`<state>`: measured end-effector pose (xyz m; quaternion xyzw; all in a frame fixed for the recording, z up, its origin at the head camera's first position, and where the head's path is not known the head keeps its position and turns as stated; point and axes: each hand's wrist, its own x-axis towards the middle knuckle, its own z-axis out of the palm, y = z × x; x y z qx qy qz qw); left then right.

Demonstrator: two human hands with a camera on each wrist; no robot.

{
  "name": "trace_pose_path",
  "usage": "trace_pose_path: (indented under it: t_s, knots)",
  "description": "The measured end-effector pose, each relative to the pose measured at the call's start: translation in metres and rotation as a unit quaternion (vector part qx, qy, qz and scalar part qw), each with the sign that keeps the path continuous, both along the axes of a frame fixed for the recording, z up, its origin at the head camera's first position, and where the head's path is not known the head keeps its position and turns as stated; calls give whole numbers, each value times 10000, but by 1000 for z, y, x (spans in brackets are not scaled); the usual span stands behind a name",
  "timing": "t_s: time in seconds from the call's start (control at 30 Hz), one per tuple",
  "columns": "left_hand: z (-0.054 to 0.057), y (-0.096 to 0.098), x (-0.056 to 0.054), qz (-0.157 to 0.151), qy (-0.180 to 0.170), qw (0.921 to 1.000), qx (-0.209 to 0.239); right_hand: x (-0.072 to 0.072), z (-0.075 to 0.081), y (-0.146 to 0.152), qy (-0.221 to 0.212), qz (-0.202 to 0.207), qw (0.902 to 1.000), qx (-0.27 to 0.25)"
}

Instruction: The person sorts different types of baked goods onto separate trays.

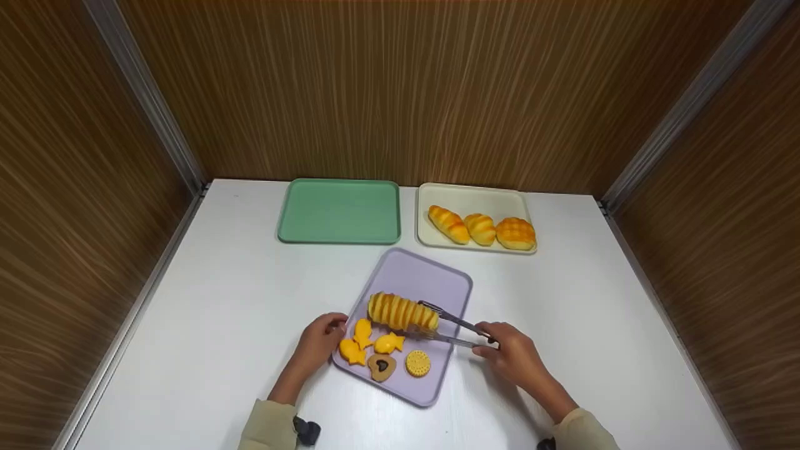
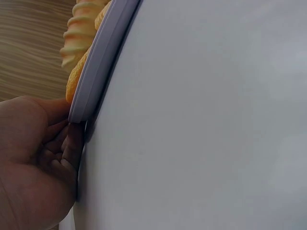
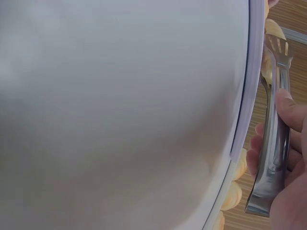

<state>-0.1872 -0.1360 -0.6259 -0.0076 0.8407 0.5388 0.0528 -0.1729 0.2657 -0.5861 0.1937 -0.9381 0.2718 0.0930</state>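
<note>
Wood-grain panels [image 1: 400, 87] stand behind and on both sides of a white table [image 1: 231, 281].

Head view: your lilac tray [image 1: 425, 275] lies angled on the table, near edge toward you. Your left hand [image 1: 320, 344] is at its left rim, fingers curled in. Your right hand [image 1: 515, 357] is closed round metal tongs [image 1: 461, 322]; their two arms are spread, one tip on each side of the right end of a ridged bread roll [image 1: 400, 311]. Roll is over the tray's middle, left end near the left rim; cannot tell whether it rests there or is lifted. Nearer you on the tray: three fish-shaped crackers [image 1: 389, 343], a heart-shaped cookie [image 1: 381, 367], a round biscuit [image 1: 418, 363]. Beyond, a green tray [image 1: 339, 211] at left; at right a cream tray [image 1: 472, 199] bearing three bread pieces [image 1: 480, 229] in a row.

Left wrist view: your thumb is at the lilac tray's rim, other fingers bent beneath it, pinching the edge. Orange crackers and the roll show past the rim.

Right wrist view: your thumb presses one arm of the tongs, fingers wrapped on the opposite side; slotted tip overlaps pale bread.
</note>
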Motion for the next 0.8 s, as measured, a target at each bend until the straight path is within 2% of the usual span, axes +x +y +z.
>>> trace_pose_path:
  t_s: [0.4,0.6,0.8]
  knots:
    - [2,1,-1,45,-27,10000,-77,-20,20,9,-110,-214,9996,-131]
    - [1,1,0,3,72,10000,-57,-33,28,23,-186,-399,9988,-221]
    - [1,2,0,47,-12,10000,-66,-45,35,41,-345,-632,9971,-250]
